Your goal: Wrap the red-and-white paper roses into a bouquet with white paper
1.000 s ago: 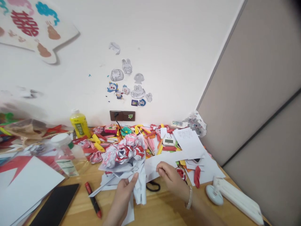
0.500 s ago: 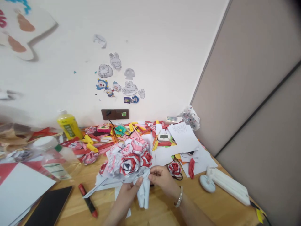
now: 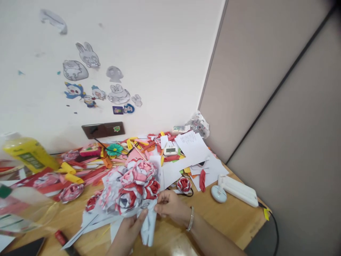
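A bouquet of paper roses (image 3: 130,192), red, pink and white, leans over the wooden table with white paper wrapped round its base. My left hand (image 3: 130,224) is closed round the wrapped stem (image 3: 148,227) from the left, thumb across its front. At the stem's right side, my right hand (image 3: 169,208) is pinched on a thin strand (image 3: 164,177), string or wire, that rises from the fingers. Its fingertips touch or nearly touch the wrap. A bracelet sits on the right wrist. A single red paper rose (image 3: 184,184) lies just beyond the right hand.
Coloured paper strips (image 3: 93,174) lie heaped along the wall. On the left are a yellow bottle (image 3: 30,153), a clear jar (image 3: 26,209) and a red marker (image 3: 62,238). A white timer (image 3: 171,149), paper sheets (image 3: 193,144) and a white lamp (image 3: 237,190) are at the right.
The view has swung right, so everything sits further left in the picture. Both hands keep their hold at the bouquet's stem, with little visible change in grip.
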The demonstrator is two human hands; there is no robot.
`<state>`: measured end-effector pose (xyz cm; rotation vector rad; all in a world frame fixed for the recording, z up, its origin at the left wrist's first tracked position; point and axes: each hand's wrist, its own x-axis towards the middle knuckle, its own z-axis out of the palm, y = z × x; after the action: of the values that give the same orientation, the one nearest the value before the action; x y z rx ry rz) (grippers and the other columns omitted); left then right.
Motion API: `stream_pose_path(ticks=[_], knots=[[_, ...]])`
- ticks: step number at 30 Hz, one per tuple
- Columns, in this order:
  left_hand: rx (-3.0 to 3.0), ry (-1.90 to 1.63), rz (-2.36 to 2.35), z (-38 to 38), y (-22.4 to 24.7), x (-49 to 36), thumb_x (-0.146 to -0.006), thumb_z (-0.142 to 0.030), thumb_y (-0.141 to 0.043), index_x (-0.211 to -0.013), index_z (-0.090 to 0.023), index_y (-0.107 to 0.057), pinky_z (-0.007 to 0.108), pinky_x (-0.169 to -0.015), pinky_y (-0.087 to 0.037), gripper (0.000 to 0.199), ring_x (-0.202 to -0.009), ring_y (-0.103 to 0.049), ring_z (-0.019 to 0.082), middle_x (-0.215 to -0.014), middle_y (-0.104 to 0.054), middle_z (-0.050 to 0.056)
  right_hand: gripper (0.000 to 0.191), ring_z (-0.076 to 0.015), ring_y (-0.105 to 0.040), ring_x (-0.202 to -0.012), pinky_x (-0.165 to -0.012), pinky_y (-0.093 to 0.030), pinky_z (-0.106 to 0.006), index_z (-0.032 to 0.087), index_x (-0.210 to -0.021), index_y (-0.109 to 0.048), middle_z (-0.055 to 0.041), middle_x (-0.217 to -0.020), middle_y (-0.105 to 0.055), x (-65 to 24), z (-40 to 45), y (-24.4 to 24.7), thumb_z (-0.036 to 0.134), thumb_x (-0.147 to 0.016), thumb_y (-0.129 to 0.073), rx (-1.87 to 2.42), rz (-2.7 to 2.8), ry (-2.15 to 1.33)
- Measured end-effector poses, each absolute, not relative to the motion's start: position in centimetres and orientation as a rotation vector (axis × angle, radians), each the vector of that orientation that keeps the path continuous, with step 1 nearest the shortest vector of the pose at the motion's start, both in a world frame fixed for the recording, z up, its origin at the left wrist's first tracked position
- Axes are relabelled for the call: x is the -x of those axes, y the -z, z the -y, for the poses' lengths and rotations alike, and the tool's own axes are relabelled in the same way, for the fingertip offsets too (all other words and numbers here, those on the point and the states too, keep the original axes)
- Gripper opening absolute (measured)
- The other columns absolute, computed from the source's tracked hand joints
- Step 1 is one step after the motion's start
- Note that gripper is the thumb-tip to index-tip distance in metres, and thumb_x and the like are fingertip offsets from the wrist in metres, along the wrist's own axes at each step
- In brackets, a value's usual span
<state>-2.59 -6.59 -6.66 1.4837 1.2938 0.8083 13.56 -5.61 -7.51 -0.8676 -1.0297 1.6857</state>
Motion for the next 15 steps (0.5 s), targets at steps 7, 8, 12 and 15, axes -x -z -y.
stream_pose_path(ticks=[7,8,12,15], knots=[[-1.491,-0.772,-1.37,6.9,6.3,2.2,-0.067,-0.066,-0.048,-0.044,-0.022,-0.052,0.031,-0.074,-0.049,0.05,-0.068,-0.062,0.024,-0.046,-0.061,0.001,0.04,-0.0061,-0.044,-0.044,-0.045,-0.034,-0.019,0.016,-0.061,-0.051,0.0056,-0.052,-0.052,-13.2,6.3,7.5,0.047,-0.054,-0.076,0.944,1.075,-1.548],[-1.484,-0.76,-1.368,6.9,6.1,2.2,-0.067,-0.067,-0.048,-0.045,-0.022,-0.052,0.031,-0.074,-0.049,0.05,-0.068,-0.061,0.024,-0.046,-0.06,0.001,0.038,-0.0068,-0.044,-0.045,-0.046,-0.035,-0.02,0.017,-0.061,-0.051,0.0054,-0.052,-0.052,-13.1,6.4,7.6,0.045,-0.056,-0.075,0.955,1.088,-1.526],[-1.454,-0.778,-1.336,7.2,5.5,1.7,-0.068,-0.067,-0.044,-0.047,-0.021,-0.052,0.033,-0.074,-0.048,0.052,-0.071,-0.06,0.024,-0.049,-0.06,0.002,0.026,-0.0082,-0.044,-0.048,-0.048,-0.035,-0.02,0.017,-0.06,-0.051,0.0048,-0.052,-0.051,-13.0,6.8,7.8,0.035,-0.064,-0.069,1.018,1.174,-1.403],[-1.445,-0.834,-1.334,7.4,5.5,1.5,-0.071,-0.063,-0.044,-0.055,-0.019,-0.057,0.033,-0.075,-0.047,0.049,-0.075,-0.059,0.024,-0.057,-0.063,0.004,0.019,-0.0093,-0.045,-0.05,-0.051,-0.037,-0.021,0.017,-0.058,-0.051,0.0041,-0.054,-0.051,-12.7,6.9,7.8,0.028,-0.067,-0.063,1.064,1.227,-1.289]])
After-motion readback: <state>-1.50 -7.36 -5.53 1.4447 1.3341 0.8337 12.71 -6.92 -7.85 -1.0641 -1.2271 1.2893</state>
